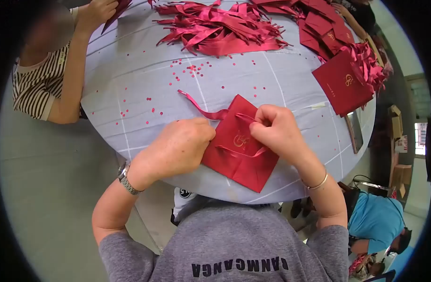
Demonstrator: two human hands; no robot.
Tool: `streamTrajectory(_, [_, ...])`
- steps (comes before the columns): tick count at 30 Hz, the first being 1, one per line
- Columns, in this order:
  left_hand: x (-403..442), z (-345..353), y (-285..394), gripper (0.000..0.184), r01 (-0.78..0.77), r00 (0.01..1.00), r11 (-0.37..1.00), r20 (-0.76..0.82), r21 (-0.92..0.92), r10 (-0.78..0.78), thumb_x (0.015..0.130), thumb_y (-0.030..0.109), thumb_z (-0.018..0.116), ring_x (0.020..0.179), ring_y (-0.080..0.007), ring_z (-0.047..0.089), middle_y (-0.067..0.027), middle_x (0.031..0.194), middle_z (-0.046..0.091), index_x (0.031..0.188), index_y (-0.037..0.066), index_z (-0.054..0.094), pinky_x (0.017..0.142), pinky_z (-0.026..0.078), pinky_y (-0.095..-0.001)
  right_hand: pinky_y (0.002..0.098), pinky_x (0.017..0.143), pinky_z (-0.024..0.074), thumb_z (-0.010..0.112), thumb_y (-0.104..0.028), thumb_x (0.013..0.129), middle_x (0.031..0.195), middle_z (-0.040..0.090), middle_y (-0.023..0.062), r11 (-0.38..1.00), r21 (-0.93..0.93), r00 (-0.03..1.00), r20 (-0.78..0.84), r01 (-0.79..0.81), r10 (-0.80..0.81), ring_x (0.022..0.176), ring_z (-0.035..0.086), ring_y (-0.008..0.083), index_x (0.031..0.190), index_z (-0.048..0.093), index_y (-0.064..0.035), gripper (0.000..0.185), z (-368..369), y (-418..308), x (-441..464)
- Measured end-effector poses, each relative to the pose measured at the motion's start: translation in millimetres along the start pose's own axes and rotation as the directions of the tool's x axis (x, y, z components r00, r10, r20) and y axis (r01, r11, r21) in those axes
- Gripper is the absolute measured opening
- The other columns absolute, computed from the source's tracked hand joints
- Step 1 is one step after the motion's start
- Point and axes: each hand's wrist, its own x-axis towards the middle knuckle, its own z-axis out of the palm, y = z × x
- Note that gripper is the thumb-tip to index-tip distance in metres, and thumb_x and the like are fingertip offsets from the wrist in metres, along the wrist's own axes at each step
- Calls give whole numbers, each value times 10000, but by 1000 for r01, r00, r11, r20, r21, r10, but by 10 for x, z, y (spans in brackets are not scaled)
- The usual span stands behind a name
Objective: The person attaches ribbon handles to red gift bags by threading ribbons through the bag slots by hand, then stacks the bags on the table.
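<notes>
Bag (246,171) lies at the table's (262,70) near edge, between your hands. Your right hand (274,129) pinches its ribbon (244,117). Your left hand (178,145) is clenched beside it; contents hidden. Ribbon pile (220,28) occupies the far edge.

Fairly bright, even indoor light; soft, faint shadows; hands sharp; strong fisheye bending towards the edges; black rounded corners.
</notes>
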Motion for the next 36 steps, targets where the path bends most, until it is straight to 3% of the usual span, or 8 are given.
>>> streamTrajectory(3, [4, -16, -15, 45, -14, 1000, 1000, -11, -5, 14, 746, -39, 546, 724, -364, 559, -166, 744, 539, 786, -23, 560, 617, 449, -426, 215, 527, 387, 617, -71, 787, 648, 546, -26, 951, -254, 977, -72, 177, -201, 581, 466, 53, 714, 558, -18, 109, 66, -35, -69])
streamTrajectory(5, [-2, -16, -41, 52, -26, 999, 999, -28, -40, 25, 740, -44, 548, 721, -366, 557, -169, 743, 538, 786, -25, 562, 618, 448, -427, 203, 571, 403, 589, -100, 888, 717, 569, -5, 943, 328, 996, -89, 44, -16, 641, 498, 49, 786, 586, -22, 129, -28, -71, -148])
streamTrajectory(7, [-7, -15, -52, 58, -33, 999, 996, -44, -78, 30, 734, -50, 550, 718, -369, 555, -171, 741, 537, 785, -27, 565, 619, 448, -428, 201, 605, 420, 520, -164, 983, 773, 583, 9, 858, 490, 986, -136, 154, -100, 682, 517, 49, 852, 604, -24, 210, -77, 280, -185])
streamTrajectory(13, [-53, -74, -88, 68, 5, 996, 999, -94, -38, -8, 736, -45, 563, 724, -364, 564, -174, 734, 537, 798, -27, 584, 632, 452, -434, 200, 573, 406, 491, -206, 1008, 726, 569, -10, 955, 77, 943, -203, 285, -265, 637, 501, 53, 872, 601, -27, 250, 52, 399, -313])
streamTrajectory(16, [-212, -351, -400, 23, 200, 954, 910, -283, 364, -96, 746, -36, 557, 757, -400, 587, -208, 772, 578, 743, -31, 579, 666, 480, -442, 218, 574, 417, 528, -183, 985, 711, 574, 4, 954, 42, 941, -188, 295, -283, 634, 518, 77, 842, 604, -15, 233, 63, 405, -313])
streamTrajectory(25, [-319, -470, -459, 99, 378, 824, 906, -514, 189, -237, 813, -2, 590, 774, -364, 605, -185, 880, 625, 902, -18, 631, 679, 486, -408, 286, 581, 445, 631, -80, 883, 721, 601, 75, 908, -67, 889, -187, 412, -418, 633, 559, 162, 821, 617, -1, 102, 83, 384, -304])
streamTrajectory(27, [-344, -423, -279, 194, 433, 672, 901, -676, 30, -301, 804, -35, 583, 755, -351, 606, -174, 900, 614, 990, 1, 626, 671, 489, -402, 271, 594, 443, 626, -83, 896, 728, 605, 56, 908, -51, 890, -182, 416, -418, 649, 554, 133, 822, 613, 3, 114, 84, 368, -298])
streamTrajectory(36, [87, 249, 296, 214, 181, 802, 965, -596, 189, -34, 796, 46, 665, 823, -320, 601, -150, 947, 631, 1007, 16, 654, 703, 486, -372, 339, 609, 476, 655, -69, 836, 741, 614, 117, 876, -110, 856, -187, 469, -481, 667, 603, 258, 816, 625, -11, 68, 94, 357, -317])
